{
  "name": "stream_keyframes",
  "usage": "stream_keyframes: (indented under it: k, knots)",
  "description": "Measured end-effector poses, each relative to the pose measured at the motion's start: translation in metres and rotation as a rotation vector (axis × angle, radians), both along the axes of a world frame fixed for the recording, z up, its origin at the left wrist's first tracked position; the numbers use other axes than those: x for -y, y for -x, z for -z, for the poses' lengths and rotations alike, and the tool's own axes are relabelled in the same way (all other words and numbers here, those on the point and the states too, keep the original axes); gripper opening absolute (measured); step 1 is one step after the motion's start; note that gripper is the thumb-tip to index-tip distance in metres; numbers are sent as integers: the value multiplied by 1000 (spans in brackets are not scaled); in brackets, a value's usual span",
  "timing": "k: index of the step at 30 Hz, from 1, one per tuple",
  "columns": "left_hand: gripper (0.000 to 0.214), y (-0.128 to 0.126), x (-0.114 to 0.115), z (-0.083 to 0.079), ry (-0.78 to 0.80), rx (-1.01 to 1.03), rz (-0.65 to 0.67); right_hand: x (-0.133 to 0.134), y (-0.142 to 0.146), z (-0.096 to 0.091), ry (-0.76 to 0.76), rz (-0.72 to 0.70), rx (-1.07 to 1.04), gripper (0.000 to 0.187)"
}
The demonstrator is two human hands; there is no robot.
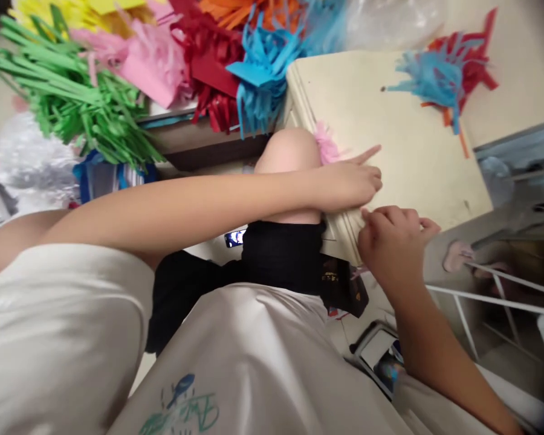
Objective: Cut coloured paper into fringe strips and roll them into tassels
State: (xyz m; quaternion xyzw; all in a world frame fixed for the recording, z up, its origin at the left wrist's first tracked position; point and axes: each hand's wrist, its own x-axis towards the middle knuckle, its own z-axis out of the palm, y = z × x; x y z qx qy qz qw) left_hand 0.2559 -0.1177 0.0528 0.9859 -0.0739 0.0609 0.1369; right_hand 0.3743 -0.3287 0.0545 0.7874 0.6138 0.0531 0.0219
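My left hand [351,182] rests near the edge of a cream-coloured table top [417,151], its index finger stretched out and the other fingers curled. Beside its wrist lies a small bunch of pink paper strips [326,143]; I cannot tell whether the hand grips it. Close by, my right hand [392,244] is closed at the table's near edge, the little finger sticking out. What either hand holds, if anything, is hidden. A blue strip bunch [435,78] and a red strip bunch [478,75] lie at the far side of the table top.
Large piles of green strips [81,96], pink strips [156,60], dark red strips [213,63] and blue strips [267,66] lie at the back left. Silvery clear plastic [31,160] stands at left. A lit phone [236,237] lies below. At right is a white metal rack [494,293].
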Motion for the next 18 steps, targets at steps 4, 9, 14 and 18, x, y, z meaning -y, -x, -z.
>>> stream_keyframes:
  k: [4,9,14,18]
  knots:
    - [32,15,12,-10,-151,-17,95,3,0,1,-7,39,-5,28]
    - [51,19,21,-11,-236,-41,147,4,5,3,15,94,50,30]
    - [56,8,27,-14,-265,-84,105,-4,6,24,14,236,83,34]
    - [62,3,28,-25,-506,-181,139,4,-7,21,-32,248,105,28]
